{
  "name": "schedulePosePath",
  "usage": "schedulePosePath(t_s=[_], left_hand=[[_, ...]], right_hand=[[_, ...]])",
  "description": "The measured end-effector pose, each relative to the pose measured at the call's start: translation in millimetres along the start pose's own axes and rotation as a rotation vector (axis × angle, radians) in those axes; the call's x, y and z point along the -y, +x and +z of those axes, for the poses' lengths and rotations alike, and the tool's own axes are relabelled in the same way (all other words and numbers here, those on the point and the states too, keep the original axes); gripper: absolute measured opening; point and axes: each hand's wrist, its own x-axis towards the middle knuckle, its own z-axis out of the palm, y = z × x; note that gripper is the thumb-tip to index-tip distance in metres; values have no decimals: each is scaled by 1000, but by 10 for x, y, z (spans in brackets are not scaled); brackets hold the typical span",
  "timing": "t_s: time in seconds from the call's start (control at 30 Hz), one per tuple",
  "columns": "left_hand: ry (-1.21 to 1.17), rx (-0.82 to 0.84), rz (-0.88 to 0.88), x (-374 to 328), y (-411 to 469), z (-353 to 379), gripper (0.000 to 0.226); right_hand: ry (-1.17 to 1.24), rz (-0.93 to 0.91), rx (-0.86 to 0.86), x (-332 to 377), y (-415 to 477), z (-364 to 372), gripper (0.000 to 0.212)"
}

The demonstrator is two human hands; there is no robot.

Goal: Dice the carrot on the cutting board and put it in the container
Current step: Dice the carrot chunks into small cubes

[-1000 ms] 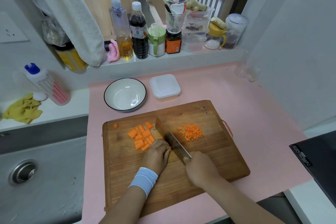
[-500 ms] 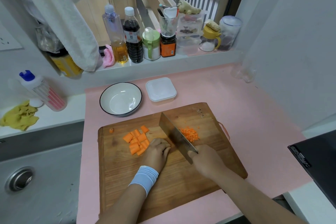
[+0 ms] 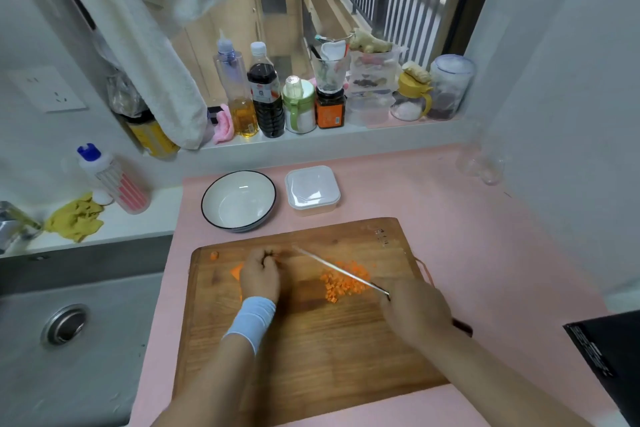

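Note:
A wooden cutting board [image 3: 311, 350] lies on the pink mat. My left hand [image 3: 260, 276], wearing a blue wristband, covers the bigger carrot chunks [image 3: 237, 270] with curled fingers; only an orange edge shows at its left. My right hand [image 3: 414, 314] grips the handle of a cleaver [image 3: 341, 270], whose blade is seen edge-on between my hands. A heap of small carrot dice [image 3: 343, 282] lies under and right of the blade. One stray carrot bit [image 3: 214, 255] sits at the board's far left corner. A white lidded container [image 3: 312, 190] and a white bowl [image 3: 239, 200] stand behind the board.
A steel sink [image 3: 65, 326] lies to the left. On the windowsill stand bottles [image 3: 265, 94] and jars [image 3: 330, 106]. A yellow cloth [image 3: 74, 218] and a dish-soap bottle [image 3: 114, 180] sit at the left. A black appliance [image 3: 609, 354] is at the right edge.
My left hand slid further up the board over the carrot chunks. The cleaver turned edge-on and the view tilted down, with my right hand drawn rightward.

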Motion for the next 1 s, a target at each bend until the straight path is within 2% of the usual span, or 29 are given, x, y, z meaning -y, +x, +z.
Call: schedulePosePath(t_s=[0.07, 0.17, 0.3, 0.43, 0.57, 0.7, 0.8, 0.9, 1.0], left_hand=[[-20, 91, -82, -71, 125, -58, 40], [-16, 373, -114, -261, 146, -41, 43], [262, 725, -21, -469, -47, 141, 41], [416, 793, 25, -474, -157, 348, 43], [463, 739, 64, -479, -187, 392, 44], [309, 495, 85, -383, -37, 219, 43], [261, 354, 48, -334, -12, 74, 41], [225, 216, 12, -272, 7, -26, 41], [186, 114, -11, -209, -1, -119, 38]], right_hand=[[-66, -124, -48, -92, 11, 9, 31], [-167, -212, -53, -189, 59, 40, 22], [-204, -312, -90, -192, 119, 50, 44], [-211, -335, -88, -161, 112, -12, 42], [-210, -310, -30, -244, 90, 65, 36], [-182, -297, -64, -268, 49, 22, 36], [-177, -262, 19, -235, 13, -39, 33], [-6, -162, 95, -169, -12, -51, 37], [153, -37, 239, -50, -35, 32, 24]])
